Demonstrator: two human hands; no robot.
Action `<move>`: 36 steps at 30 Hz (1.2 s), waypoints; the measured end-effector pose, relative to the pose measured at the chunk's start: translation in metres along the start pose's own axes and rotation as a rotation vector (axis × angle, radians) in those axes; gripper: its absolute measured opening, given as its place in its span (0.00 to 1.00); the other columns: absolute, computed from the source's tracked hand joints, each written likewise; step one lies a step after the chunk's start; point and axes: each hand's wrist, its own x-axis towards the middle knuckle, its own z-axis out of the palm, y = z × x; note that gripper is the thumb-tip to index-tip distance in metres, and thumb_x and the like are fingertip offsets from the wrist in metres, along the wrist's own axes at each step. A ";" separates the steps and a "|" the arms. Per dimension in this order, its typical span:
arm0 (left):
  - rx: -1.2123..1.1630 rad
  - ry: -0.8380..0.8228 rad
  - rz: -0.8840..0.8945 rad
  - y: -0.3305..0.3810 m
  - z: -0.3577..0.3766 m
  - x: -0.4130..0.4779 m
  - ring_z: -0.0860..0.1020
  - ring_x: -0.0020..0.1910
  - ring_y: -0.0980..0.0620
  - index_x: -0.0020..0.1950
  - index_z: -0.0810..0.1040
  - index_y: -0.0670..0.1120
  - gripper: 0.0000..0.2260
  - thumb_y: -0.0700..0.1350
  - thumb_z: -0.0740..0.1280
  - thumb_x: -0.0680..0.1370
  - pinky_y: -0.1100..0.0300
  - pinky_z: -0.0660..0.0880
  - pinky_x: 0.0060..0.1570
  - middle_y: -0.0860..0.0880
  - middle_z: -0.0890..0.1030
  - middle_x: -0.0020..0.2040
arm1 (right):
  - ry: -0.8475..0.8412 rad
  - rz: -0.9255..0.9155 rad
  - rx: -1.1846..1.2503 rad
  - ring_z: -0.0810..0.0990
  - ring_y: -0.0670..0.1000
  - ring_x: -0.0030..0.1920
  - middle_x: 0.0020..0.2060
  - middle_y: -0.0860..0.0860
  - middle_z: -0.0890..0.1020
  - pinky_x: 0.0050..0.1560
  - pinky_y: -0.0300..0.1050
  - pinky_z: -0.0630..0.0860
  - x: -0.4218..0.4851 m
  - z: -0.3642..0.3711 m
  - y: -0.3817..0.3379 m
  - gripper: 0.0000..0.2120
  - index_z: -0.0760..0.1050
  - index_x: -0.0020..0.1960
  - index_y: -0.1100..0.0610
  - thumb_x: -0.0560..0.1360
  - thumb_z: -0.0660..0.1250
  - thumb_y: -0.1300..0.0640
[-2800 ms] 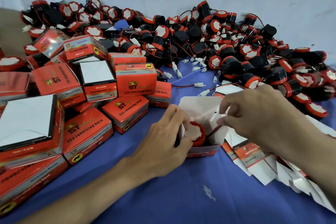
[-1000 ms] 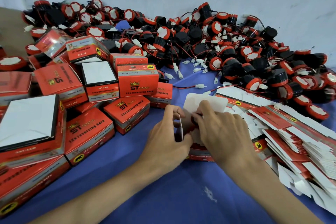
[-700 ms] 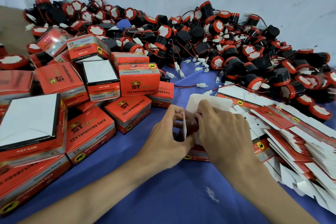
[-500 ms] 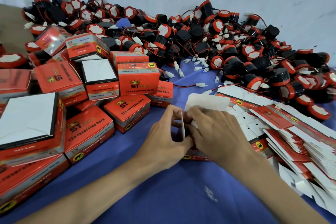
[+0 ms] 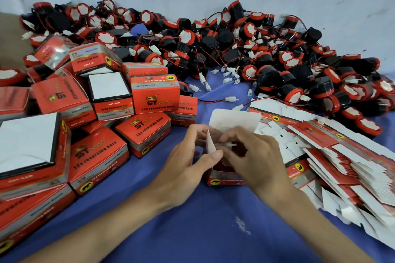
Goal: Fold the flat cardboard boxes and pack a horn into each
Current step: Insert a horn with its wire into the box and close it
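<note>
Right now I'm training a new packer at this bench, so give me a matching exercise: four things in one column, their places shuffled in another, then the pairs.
Things
1. pile of loose black-and-red round horns
2. closed red printed cardboard boxes
3. stack of flat red-and-white cardboard blanks
4. open red cardboard box with its white flap up

Places
A. between the left hand and the right hand, which pinches a white connector
B. fanned out on the right
C. along the far wall
D. heaped on the left

Pairs: 1-C; 2-D; 3-B; 4-A
</note>
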 end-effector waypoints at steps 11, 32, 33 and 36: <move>0.008 0.001 -0.015 -0.003 -0.003 0.002 0.78 0.50 0.59 0.57 0.70 0.54 0.19 0.60 0.64 0.69 0.64 0.74 0.52 0.56 0.78 0.50 | -0.308 -0.252 0.029 0.78 0.53 0.52 0.51 0.46 0.81 0.47 0.54 0.77 0.000 -0.007 0.021 0.14 0.82 0.56 0.58 0.77 0.62 0.53; 0.011 0.007 0.018 -0.006 -0.004 0.006 0.78 0.53 0.58 0.58 0.70 0.51 0.18 0.57 0.64 0.71 0.66 0.73 0.52 0.59 0.79 0.50 | -0.095 -0.281 0.309 0.81 0.44 0.55 0.54 0.46 0.83 0.55 0.43 0.77 -0.005 -0.004 0.019 0.18 0.73 0.64 0.54 0.75 0.68 0.55; -0.007 0.005 0.015 -0.006 -0.004 0.006 0.79 0.52 0.59 0.58 0.70 0.51 0.16 0.55 0.64 0.72 0.68 0.73 0.50 0.59 0.79 0.50 | -0.082 -0.305 0.295 0.82 0.45 0.54 0.52 0.48 0.83 0.53 0.46 0.79 -0.005 -0.001 0.019 0.18 0.74 0.63 0.55 0.74 0.69 0.56; -0.059 0.004 0.013 -0.007 -0.004 0.006 0.80 0.51 0.61 0.59 0.70 0.49 0.16 0.51 0.65 0.73 0.71 0.72 0.49 0.57 0.79 0.51 | -0.062 -0.329 0.254 0.84 0.49 0.49 0.49 0.50 0.85 0.47 0.51 0.81 -0.004 0.003 0.020 0.18 0.76 0.61 0.58 0.72 0.71 0.60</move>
